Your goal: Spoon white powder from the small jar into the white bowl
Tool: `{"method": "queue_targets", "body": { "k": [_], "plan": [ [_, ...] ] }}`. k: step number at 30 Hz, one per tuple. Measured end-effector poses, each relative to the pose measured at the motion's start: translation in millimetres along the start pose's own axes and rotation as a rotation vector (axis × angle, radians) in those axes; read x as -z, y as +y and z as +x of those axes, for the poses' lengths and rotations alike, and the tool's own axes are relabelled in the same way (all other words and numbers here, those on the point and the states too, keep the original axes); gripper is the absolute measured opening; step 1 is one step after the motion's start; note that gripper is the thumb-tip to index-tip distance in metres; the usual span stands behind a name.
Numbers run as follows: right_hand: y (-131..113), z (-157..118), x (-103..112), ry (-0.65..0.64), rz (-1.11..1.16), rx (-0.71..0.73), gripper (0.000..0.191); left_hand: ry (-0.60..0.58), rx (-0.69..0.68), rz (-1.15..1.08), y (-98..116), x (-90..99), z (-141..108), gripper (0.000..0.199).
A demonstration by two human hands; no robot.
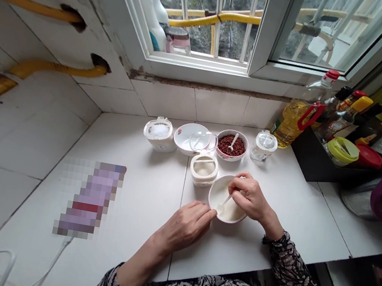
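A small white spoon [226, 201] is pinched in my right hand [248, 196], its tip down in pale powder [234, 213]. That powder lies in a white bowl [211, 192] near the counter's front. With curled fingers, my left hand [186, 226] grips the bowl's near-left rim; part of its grip is hidden. Just behind the bowl stands a lidless-looking square container [202, 181] with pale contents. A clear lid [198, 141] rests over a white dish [182, 136] further back. Beside it, a bowl [229, 158] holds dark red granules [236, 146] and another white spoon [233, 141].
A white-lidded container [159, 142] and a clear-lidded jar [263, 148] flank the back row. At right are an oil bottle [291, 119], a black rack [307, 156] of condiments and a metal pot [359, 197]. A pixelated purple object [92, 202] with a cable lies left.
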State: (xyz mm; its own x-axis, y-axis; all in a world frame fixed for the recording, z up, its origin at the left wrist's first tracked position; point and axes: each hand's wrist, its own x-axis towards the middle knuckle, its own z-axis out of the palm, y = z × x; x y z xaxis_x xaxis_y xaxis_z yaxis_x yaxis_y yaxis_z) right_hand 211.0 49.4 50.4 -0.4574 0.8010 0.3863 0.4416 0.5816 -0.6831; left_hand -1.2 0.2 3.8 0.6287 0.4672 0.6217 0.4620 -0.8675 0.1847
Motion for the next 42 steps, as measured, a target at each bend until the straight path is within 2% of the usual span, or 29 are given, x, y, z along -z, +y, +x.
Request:
{"method": "queue_targets", "body": {
  "k": [4,7,11,17,23,27,33,38,42],
  "plan": [
    [0.3,-1.8,5.1,0.113,0.122,-0.214,0.016,0.007,-0.011,-0.002,-0.1,0.1,-0.1,0.022],
    [2.9,-2.5,6.7,0.167,0.152,-0.29,0.016,0.001,-0.006,-0.006,-0.5,0.0,-0.6,0.023],
    [6.1,-1.8,2.9,0.184,0.065,-0.252,0.017,-0.006,-0.007,-0.006,-0.7,-0.1,-1.0,0.023],
    [7.1,-0.5,-3.8,0.039,0.009,-0.097,0.018,-0.015,-0.002,0.005,0.0,-0.1,-0.8,0.022],
    [4.3,-1.4,2.3,0.006,0.162,-0.196,0.019,-0.034,0.008,0.027,0.3,-1.2,-1.2,0.024],
    [2.6,-1.1,5.0,0.097,0.249,-0.319,0.016,-0.026,0.002,0.031,0.5,-1.1,-0.7,0.025],
    [5.1,1.8,10.4,0.219,0.526,-0.507,0.01,0.003,-0.002,0.006,0.0,-1.0,0.0,0.022],
    [12.6,4.6,13.2,0.292,0.619,-0.562,0.009,0.017,-0.015,0.0,-0.3,-0.4,0.4,0.021],
    [11.9,8.4,11.5,0.37,0.639,-0.539,0.007,0.029,-0.017,0.003,0.3,-0.1,1.1,0.021]
  ]
}}
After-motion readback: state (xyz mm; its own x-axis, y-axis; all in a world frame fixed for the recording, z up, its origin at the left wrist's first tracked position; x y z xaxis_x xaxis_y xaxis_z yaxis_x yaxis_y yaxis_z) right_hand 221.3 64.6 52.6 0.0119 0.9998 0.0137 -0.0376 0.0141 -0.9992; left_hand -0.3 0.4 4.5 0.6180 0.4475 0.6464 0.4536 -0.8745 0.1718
